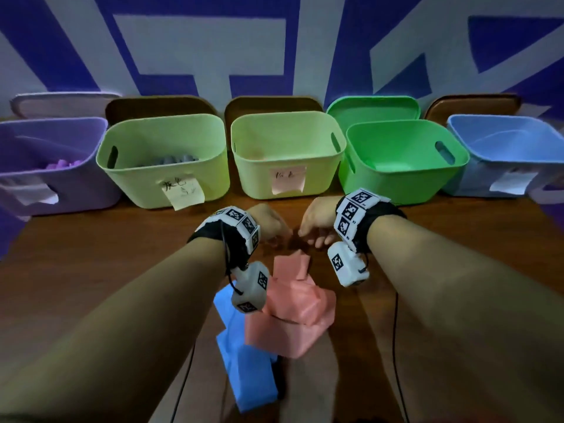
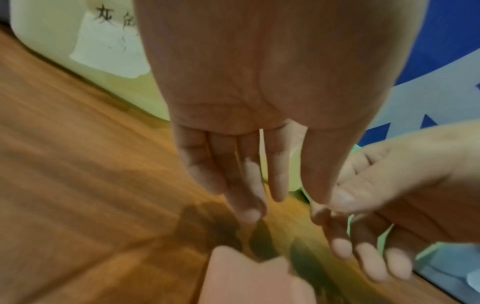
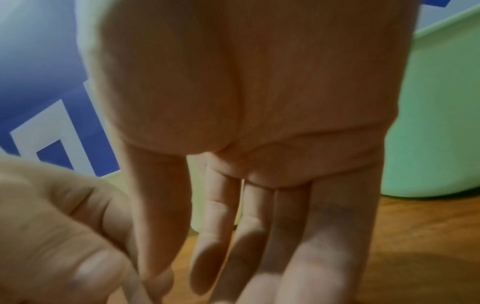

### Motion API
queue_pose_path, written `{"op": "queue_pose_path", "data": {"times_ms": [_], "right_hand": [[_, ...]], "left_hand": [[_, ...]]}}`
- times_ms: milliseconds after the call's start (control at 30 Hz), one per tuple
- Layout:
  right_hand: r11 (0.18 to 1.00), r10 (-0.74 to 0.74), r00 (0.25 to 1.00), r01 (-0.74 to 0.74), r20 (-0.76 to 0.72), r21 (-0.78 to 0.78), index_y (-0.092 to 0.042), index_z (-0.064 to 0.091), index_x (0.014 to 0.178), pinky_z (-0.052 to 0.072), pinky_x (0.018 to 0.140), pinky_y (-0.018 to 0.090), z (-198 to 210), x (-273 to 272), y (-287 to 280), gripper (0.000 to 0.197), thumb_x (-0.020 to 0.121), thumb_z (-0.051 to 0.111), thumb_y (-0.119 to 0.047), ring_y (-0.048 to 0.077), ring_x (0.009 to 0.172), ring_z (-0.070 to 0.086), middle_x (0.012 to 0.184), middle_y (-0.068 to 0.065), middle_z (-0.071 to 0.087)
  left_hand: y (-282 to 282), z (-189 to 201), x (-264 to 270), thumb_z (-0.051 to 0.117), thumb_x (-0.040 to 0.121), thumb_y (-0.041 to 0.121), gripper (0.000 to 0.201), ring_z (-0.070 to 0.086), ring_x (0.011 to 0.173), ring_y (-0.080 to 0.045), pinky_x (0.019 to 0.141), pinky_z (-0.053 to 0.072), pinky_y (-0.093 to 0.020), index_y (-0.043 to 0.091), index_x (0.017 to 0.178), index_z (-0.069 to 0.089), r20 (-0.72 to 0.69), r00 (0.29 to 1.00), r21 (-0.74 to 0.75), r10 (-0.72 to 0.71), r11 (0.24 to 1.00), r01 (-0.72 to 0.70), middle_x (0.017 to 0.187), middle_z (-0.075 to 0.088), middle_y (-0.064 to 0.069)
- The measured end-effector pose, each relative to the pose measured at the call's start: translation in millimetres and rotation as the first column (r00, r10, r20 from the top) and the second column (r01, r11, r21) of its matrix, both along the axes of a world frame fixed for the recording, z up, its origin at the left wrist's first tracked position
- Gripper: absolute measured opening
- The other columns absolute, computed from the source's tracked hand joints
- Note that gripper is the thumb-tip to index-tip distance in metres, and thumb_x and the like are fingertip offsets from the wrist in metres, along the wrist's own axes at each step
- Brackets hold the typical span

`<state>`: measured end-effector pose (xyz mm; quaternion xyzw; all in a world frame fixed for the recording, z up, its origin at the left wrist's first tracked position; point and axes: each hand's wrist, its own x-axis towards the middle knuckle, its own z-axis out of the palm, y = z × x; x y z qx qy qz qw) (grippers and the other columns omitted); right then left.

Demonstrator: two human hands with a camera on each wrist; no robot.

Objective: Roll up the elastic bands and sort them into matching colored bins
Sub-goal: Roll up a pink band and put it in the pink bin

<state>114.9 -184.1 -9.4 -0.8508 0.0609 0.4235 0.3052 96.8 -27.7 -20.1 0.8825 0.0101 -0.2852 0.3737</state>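
A crumpled pink elastic band (image 1: 290, 303) lies in the middle of the wooden table (image 1: 106, 254); its far end shows in the left wrist view as the pink band (image 2: 246, 277). A blue band (image 1: 244, 349) lies beside and partly under it, nearer to me. My left hand (image 1: 282, 236) and right hand (image 1: 311, 236) hover close together just beyond the pink band's far end. In the wrist views the left hand (image 2: 259, 195) and the right hand (image 3: 233, 257) have straight fingers pointing down and hold nothing. The fingertips nearly meet.
Bins line the back of the table: a purple bin (image 1: 55, 123) with purple rolls, a pale green bin (image 1: 164, 120) with grey rolls, a pale yellow-green bin (image 1: 283, 117) with a pink label, a green bin (image 1: 406, 126) and a blue bin (image 1: 503, 120). Lids lean behind them.
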Motion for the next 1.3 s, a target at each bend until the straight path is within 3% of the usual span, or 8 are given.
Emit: {"op": "queue_pose_path", "data": {"times_ms": [167, 333, 500, 700, 867, 967, 1100, 1300], "right_hand": [[1.000, 0.002, 0.997, 0.001, 0.083, -0.027, -0.001, 0.061, 0.090, 0.047, 0.040, 0.022, -33.7, -11.7, 1.2, 0.012, 0.093, 0.058, -0.012, 0.019, 0.047, 0.058, 0.067, 0.012, 0.061], [1.000, -0.003, 0.970, 0.010, 0.244, -0.026, -0.004, 0.063, 0.094, 0.049, 0.048, 0.025, -32.5, -38.8, -3.5, 0.017, 0.092, 0.061, -0.022, 0.021, 0.052, 0.060, 0.068, 0.010, 0.065], [0.996, 0.072, 0.942, -0.085, 0.329, 0.024, -0.014, 0.046, 0.135, 0.048, 0.096, 0.045, -22.3, -110.9, -16.6, 0.067, 0.084, 0.060, -0.055, 0.024, 0.092, 0.064, 0.120, 0.011, 0.062], [0.998, 0.052, 0.767, -0.010, 0.639, -0.070, -0.004, 0.071, 0.075, 0.047, 0.068, 0.033, -31.3, -184.7, -20.8, 0.013, 0.077, 0.076, -0.015, 0.024, 0.068, 0.058, 0.064, 0.003, 0.064], [0.998, 0.013, 0.690, 0.029, 0.723, -0.047, 0.000, 0.067, 0.112, 0.042, 0.059, 0.023, -6.6, -212.0, -14.0, 0.034, 0.084, 0.071, -0.018, 0.017, 0.068, 0.054, 0.084, 0.008, 0.064], [0.969, -0.180, 0.670, -0.005, 0.720, 0.246, -0.013, 0.057, 0.129, 0.049, 0.074, 0.027, 2.2, -213.7, -5.4, 0.046, 0.087, 0.068, -0.028, 0.020, 0.089, 0.063, 0.113, 0.005, 0.064], [0.857, -0.339, 0.698, -0.047, 0.630, 0.513, -0.004, 0.061, 0.117, 0.043, 0.062, 0.024, 9.3, -207.6, 11.2, 0.038, 0.093, 0.059, -0.033, 0.015, 0.067, 0.058, 0.096, 0.007, 0.068], [0.746, -0.405, 0.680, -0.141, 0.612, 0.651, -0.011, 0.061, 0.078, 0.045, 0.063, 0.025, 12.9, -192.2, 29.7, 0.013, 0.089, 0.064, -0.016, 0.014, 0.062, 0.059, 0.072, 0.005, 0.062]], "left_hand": [[-4.3, -42.7, -15.7, 0.079, 0.077, 0.028, 0.023, 0.065, 0.073, -0.019, 0.071, 0.055, -0.029, 0.012, 0.093, 0.075, -0.051, 0.983, 0.060, -0.177, 0.982, 0.180, 0.079, 0.071, -0.005], [-5.6, -41.6, -34.9, 0.075, 0.082, 0.018, 0.012, 0.054, 0.051, -0.016, 0.051, 0.047, -0.023, 0.008, 0.078, 0.069, 0.159, 0.976, 0.152, -0.148, 0.981, 0.124, 0.062, 0.061, -0.005], [4.7, -31.4, -80.4, 0.073, 0.083, 0.017, 0.013, 0.054, 0.040, -0.009, 0.043, 0.045, -0.016, 0.008, 0.074, 0.070, 0.499, 0.859, -0.014, 0.114, 0.992, -0.124, 0.054, 0.062, -0.002], [8.2, -9.6, -147.1, 0.060, 0.089, 0.007, 0.018, 0.051, 0.031, -0.008, 0.034, 0.034, -0.015, 0.005, 0.073, 0.066, 0.521, 0.781, -0.294, 0.346, 0.931, -0.216, 0.040, 0.058, 0.001], [15.8, 15.3, -170.6, 0.059, 0.092, 0.015, 0.019, 0.059, 0.053, -0.013, 0.033, 0.033, -0.014, 0.014, 0.075, 0.066, 0.543, 0.699, -0.454, 0.465, 0.863, -0.222, 0.064, 0.062, -0.004], [22.9, 27.9, -172.1, 0.064, 0.090, 0.027, 0.021, 0.054, 0.063, -0.013, 0.036, 0.032, -0.012, 0.020, 0.071, 0.064, 0.542, 0.690, -0.479, 0.479, 0.851, -0.215, 0.068, 0.060, -0.001], [26.7, 40.6, -163.6, 0.062, 0.091, 0.034, 0.022, 0.057, 0.072, -0.015, 0.058, 0.035, -0.026, 0.019, 0.074, 0.062, 0.461, 0.719, -0.566, 0.520, 0.796, -0.213, 0.077, 0.062, -0.001], [26.4, 40.9, -150.9, 0.067, 0.089, 0.026, 0.023, 0.040, 0.038, -0.009, 0.040, 0.028, -0.018, 0.013, 0.072, 0.058, 0.332, 0.728, -0.711, 0.600, 0.666, -0.225, 0.050, 0.049, 0.002]]}}
